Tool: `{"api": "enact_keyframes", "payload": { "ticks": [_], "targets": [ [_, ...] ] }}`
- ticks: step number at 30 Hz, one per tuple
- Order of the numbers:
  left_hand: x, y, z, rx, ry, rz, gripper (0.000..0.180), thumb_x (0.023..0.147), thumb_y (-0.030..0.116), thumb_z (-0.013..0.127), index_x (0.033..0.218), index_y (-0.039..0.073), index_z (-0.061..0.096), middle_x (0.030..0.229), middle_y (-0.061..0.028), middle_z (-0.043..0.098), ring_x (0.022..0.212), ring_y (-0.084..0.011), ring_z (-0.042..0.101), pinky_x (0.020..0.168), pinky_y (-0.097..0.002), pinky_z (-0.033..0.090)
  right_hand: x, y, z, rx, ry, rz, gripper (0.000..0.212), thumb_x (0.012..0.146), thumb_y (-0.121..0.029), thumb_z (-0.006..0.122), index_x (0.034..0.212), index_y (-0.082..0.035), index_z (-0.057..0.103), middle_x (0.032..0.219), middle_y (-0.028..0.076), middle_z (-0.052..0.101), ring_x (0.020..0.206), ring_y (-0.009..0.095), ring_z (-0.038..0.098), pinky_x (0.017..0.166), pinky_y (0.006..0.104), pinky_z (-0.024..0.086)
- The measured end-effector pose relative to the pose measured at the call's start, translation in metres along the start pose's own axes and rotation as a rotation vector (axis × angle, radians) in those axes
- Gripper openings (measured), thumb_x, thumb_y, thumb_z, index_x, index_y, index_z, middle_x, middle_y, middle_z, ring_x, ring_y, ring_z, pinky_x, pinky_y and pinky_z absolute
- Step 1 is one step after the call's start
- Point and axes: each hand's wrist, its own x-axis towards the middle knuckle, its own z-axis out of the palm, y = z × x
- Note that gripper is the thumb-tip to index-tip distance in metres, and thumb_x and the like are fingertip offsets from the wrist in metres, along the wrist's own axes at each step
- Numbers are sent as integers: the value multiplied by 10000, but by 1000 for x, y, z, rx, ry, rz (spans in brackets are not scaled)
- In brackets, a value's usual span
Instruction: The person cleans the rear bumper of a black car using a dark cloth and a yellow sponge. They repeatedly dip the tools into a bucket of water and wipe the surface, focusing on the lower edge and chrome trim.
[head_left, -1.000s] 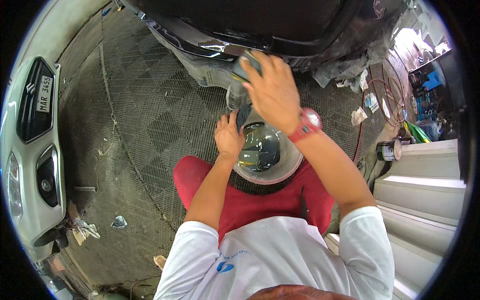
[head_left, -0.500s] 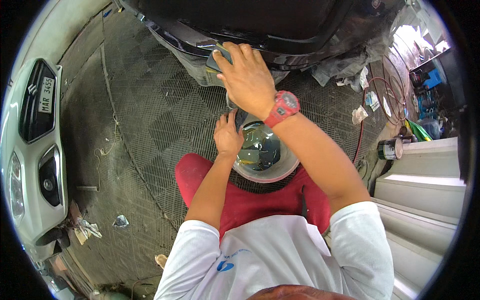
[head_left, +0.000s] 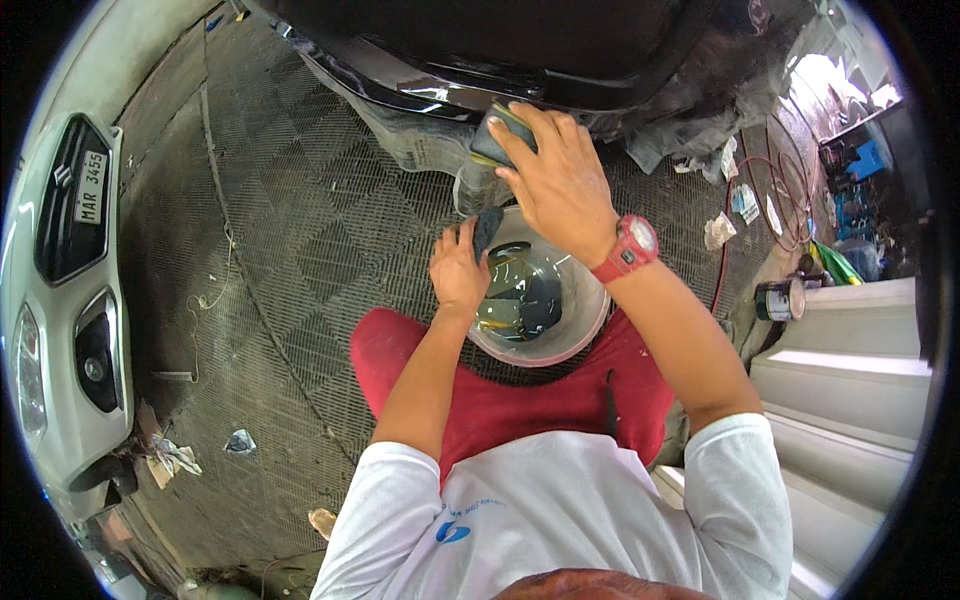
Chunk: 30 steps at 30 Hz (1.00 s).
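Observation:
My right hand (head_left: 563, 185), with a red watch on its wrist, is closed on a dark sanding block (head_left: 507, 138) with yellowish edges. The block is at the lower edge of a glossy black car bumper (head_left: 440, 95); whether it touches the bumper, I cannot tell. My left hand (head_left: 459, 268) is closed on a dark grey piece (head_left: 487, 230), a sponge or a cloth, beside the rim of a pale bucket (head_left: 545, 355). Dark, shiny water (head_left: 520, 290) fills the bucket, which stands between my knees, with something yellowish showing in it.
Grey plastic sheeting (head_left: 430, 150) hangs below the bumper. A white car (head_left: 75, 300) stands at the far left. On the right are a red hose (head_left: 722, 270), a paint can (head_left: 780, 299) and white ridged panels (head_left: 830, 340). Paper scraps (head_left: 718, 231) lie on the dark, patterned floor.
My right hand has moved right and slightly down along the bumper's edge with the sanding block. My left hand has barely moved; the dark piece in it shows more clearly.

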Motion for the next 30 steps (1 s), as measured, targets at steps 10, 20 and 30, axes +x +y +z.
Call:
{"api": "enact_keyframes", "payload": {
  "ticks": [10,20,30],
  "targets": [
    [1,-1,-1,-7,11,0,728,865,163,873,1518,116,555,1363,-165,650,1252,-382,654,1054,-484,559,13,-7,2,12,-29,3,548,936,-257,781,1428,-44,668,1475,169,606,1318,343,569,1083,475,484],
    [0,-5,1,12,9,-3,739,865,161,876,1529,127,554,1357,-170,651,1240,-384,659,1050,-482,560,20,-7,5,67,4,2,517,927,-230,784,1401,-48,686,1464,174,611,1317,369,569,1092,486,479],
    [0,-3,1,-10,9,-7,728,868,156,872,1526,155,561,1372,-175,645,1248,-391,653,1063,-485,553,31,-8,14,63,-32,17,530,929,-213,784,1418,-50,660,1469,169,595,1294,368,564,1080,498,479]
  ]
}}
